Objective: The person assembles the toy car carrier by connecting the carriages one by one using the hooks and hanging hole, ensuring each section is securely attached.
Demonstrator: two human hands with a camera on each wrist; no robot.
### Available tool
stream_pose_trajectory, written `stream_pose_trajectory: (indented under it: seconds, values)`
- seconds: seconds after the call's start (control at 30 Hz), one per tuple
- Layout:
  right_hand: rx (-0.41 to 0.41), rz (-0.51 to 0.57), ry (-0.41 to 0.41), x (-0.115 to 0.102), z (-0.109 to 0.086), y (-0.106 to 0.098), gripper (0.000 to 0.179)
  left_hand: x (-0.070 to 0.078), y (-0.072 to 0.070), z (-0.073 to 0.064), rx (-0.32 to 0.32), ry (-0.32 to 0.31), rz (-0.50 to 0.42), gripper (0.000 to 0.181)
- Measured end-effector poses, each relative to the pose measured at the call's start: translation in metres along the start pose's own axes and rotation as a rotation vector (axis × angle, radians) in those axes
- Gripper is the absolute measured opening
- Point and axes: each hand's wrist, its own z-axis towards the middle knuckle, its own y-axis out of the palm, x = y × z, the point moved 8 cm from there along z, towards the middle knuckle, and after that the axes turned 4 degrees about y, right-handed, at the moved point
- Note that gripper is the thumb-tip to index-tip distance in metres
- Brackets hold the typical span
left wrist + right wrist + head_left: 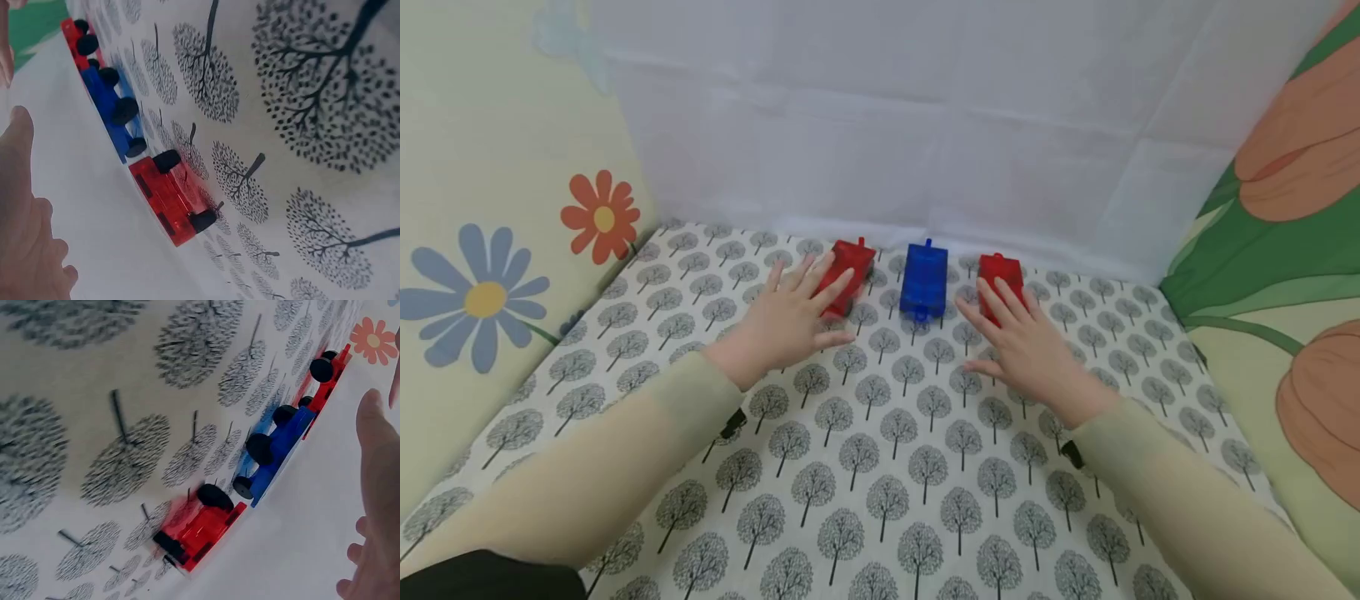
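Three small toy wagons with black wheels and little coupling pegs stand in a row near the back of the cloth. My left hand (778, 321), fingers spread, reaches over the left red toy wagon (857, 263) and partly covers it in the head view. On the other side, my right hand (1037, 358) is spread the same way, its fingertips overlapping the right red toy wagon (1000, 267). Between them sits the blue toy wagon (925, 279). Each wrist view shows the fingers apart from the nearer red wagon, and neither hand holds anything.
The tabletop is covered by a white cloth with a grey tree print (925, 467). Behind the wagons rises a creased white sheet (925, 125). Flower-patterned panels flank it at left (490, 167) and right (1285, 275). A dark shape (497, 575) fills the bottom left corner.
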Motion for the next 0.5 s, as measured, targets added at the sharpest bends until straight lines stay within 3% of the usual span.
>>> stream_pose_trajectory:
  seconds: [0.23,0.37,0.5]
  values:
    - [-0.056,0.192,0.092,-0.003,0.035,0.011,0.084,-0.028,0.01,0.016,-0.05,-0.17,-0.168,0.109]
    - [-0.096,0.377,0.158,-0.004,0.055,0.02,0.082,-0.032,0.016,0.024,-0.058,-0.268,-0.325,0.119]
    - [-0.142,0.501,0.212,-0.006,0.072,0.031,0.081,-0.032,0.02,0.038,-0.053,-0.35,-0.437,0.118]
